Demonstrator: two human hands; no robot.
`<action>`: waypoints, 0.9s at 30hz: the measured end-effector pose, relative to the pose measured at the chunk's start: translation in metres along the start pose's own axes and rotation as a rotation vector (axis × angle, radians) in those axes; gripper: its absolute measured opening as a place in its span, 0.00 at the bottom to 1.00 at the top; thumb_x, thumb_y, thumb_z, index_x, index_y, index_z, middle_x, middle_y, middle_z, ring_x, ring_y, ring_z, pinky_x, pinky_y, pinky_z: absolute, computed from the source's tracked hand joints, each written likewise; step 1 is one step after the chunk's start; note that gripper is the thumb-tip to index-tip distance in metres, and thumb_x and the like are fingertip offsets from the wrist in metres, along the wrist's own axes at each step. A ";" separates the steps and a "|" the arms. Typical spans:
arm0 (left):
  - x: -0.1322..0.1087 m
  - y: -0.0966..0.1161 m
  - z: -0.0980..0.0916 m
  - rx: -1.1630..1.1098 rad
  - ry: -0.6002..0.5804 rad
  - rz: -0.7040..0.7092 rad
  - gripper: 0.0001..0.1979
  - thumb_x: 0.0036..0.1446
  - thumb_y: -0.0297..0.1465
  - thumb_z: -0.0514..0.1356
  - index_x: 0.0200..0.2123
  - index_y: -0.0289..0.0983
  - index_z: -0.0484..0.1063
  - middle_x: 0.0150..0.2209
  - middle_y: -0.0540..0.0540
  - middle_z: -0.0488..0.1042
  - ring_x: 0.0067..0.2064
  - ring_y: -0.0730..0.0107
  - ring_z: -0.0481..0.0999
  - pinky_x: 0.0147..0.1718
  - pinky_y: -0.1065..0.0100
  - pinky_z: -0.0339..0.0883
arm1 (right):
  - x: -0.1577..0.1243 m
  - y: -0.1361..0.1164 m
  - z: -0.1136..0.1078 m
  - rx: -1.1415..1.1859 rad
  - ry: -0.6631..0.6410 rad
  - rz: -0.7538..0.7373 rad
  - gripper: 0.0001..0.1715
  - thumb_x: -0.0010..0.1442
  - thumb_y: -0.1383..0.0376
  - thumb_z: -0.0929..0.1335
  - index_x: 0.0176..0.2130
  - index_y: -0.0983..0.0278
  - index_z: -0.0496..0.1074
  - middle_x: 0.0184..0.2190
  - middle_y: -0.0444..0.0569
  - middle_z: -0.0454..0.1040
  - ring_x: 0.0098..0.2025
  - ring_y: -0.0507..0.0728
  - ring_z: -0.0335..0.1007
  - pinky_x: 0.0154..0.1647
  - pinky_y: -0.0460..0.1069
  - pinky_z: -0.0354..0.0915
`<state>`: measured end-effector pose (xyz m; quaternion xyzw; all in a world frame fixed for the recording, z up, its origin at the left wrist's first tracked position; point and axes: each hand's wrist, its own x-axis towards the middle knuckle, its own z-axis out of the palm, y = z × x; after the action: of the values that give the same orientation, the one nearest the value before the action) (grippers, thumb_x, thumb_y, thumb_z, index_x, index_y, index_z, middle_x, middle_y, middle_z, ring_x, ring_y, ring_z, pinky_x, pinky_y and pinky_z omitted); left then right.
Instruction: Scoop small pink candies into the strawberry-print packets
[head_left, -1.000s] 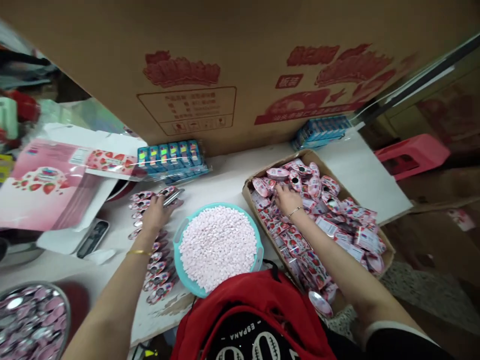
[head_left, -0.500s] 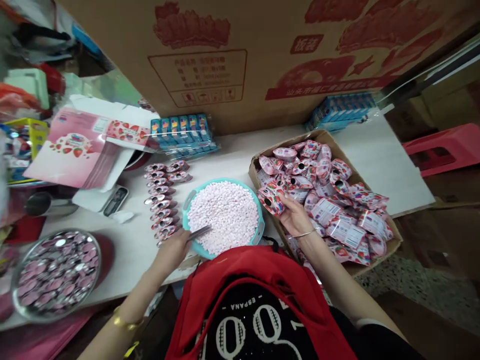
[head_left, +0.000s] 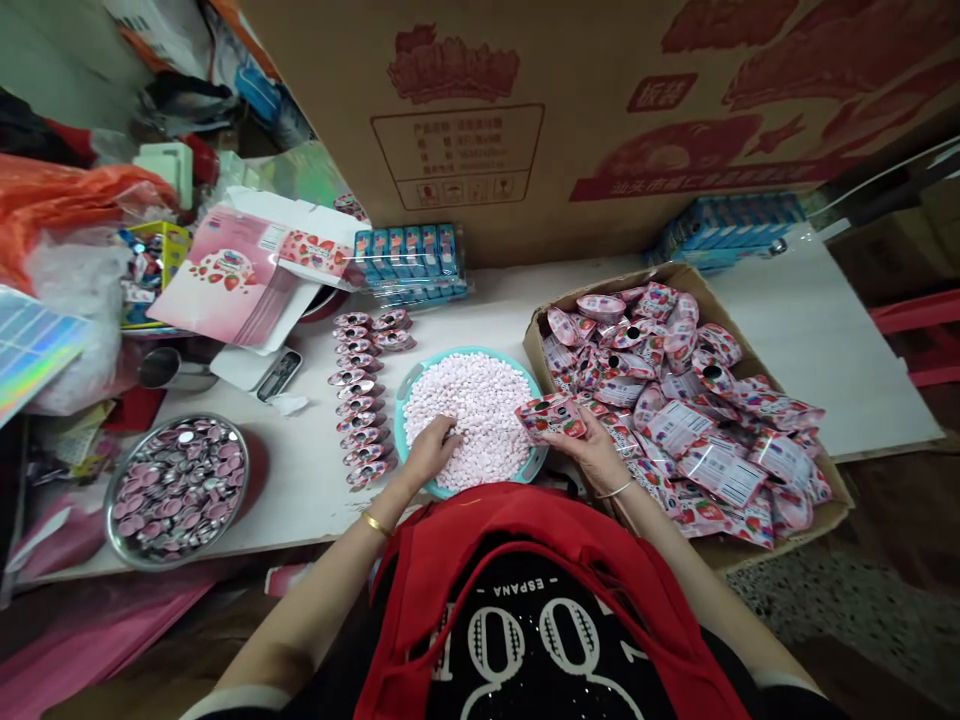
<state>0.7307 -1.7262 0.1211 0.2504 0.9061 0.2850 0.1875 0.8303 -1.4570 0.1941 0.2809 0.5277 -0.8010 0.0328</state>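
Dipping into the teal basket (head_left: 406, 397) now: the left hand (head_left: 433, 447) has come off the row of filled packs (head_left: 358, 400) it touched a sec ago and rests on the pink candy pellets (head_left: 480, 400), fingers curled down into the heap. The metal scoop or tweezer seen in it half a sec back is hidden under the hand, so can't tell if it's gripped. The right hand (head_left: 592, 452) has left the cardboard box (head_left: 750, 355) w/ one strawberry-print pack (head_left: 551, 414), pinched between thumb and fingers, held over the basket's right rim, close to the left hand. Reads as one pack placed on the row and a fresh empty one brought in for loading, i.e. a new cycle starting.

Containers:
- teal basket, centre, just in front of the person: heaped w/ pellets, near full.
- cardboard box, right: piled w/ loose strawberry packs, many w/ a round hole showing.
- steel bowl (head_left: 112, 500), far left: full of pinkish foil discs, prob. lids.
- row of packs lies in a line on the white table (head_left: 480, 300), left of the basket, w/ a few more beside its far end.
- blue wrapped cartons (head_left: 409, 255) sit behind, against the big carton (head_left: 570, 90).
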 end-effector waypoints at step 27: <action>-0.001 0.126 -0.142 0.745 -0.238 0.152 0.07 0.62 0.25 0.53 0.39 0.34 0.70 0.37 0.41 0.72 0.39 0.55 0.74 0.31 0.62 0.66 | 0.043 0.054 0.022 -0.411 -0.138 -0.485 0.18 0.52 0.65 0.71 0.45 0.60 0.72 0.45 0.49 0.72 0.48 0.59 0.69 0.54 0.54 0.63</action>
<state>0.7060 -1.6971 0.3073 0.3991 0.8981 -0.0813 0.1658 0.8037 -1.4888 0.1349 0.0796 0.7264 -0.6794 -0.0672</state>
